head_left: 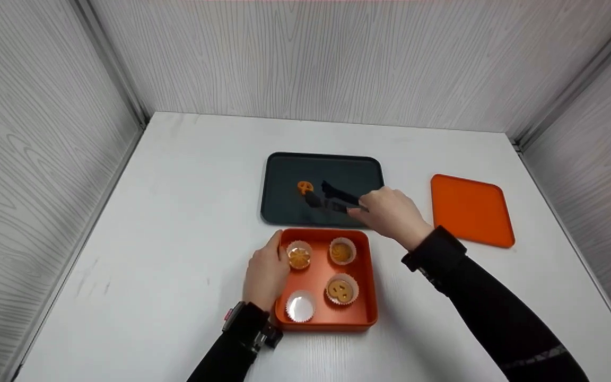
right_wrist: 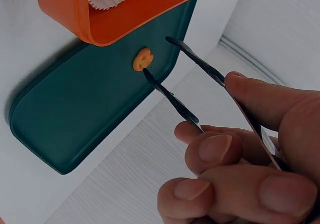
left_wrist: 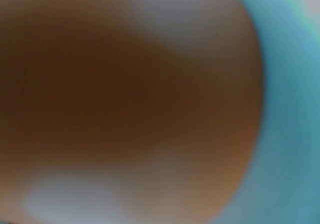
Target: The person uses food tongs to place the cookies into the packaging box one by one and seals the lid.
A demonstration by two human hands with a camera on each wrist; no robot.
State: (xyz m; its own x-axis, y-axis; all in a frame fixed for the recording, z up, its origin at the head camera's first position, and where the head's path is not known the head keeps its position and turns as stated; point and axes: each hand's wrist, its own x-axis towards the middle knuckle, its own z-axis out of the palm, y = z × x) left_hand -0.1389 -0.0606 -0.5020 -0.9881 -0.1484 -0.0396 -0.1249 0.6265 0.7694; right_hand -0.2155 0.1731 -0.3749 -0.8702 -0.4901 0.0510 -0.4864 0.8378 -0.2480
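- The white desk [head_left: 141, 239] carries everything.
- A dark green tray [head_left: 284, 170] lies flat at the far middle of the desk.
- In front of it stands the open orange box [head_left: 319, 276], just beside the tray's near edge.
- A flat orange tray [head_left: 472, 209] lies off to the right, with nothing on it.
- The right hand [head_left: 393, 212] reaches over the green tray, its grip closed round the black tongs [head_left: 341, 194], whose tips stand apart.
- The left hand [head_left: 267, 273] has its grip over the box's left wall; the left wrist view is too blurred to show more.
- Four paper cups sit in the box: three filled cups [head_left: 352, 286], and one empty cup [head_left: 300, 307] at near left.
- The pretzel cookie [head_left: 305, 188] lies on the green tray at one tongs tip, not yet pinched.
- By that count, the work looks mostly done: one cookie and one cup seem left.
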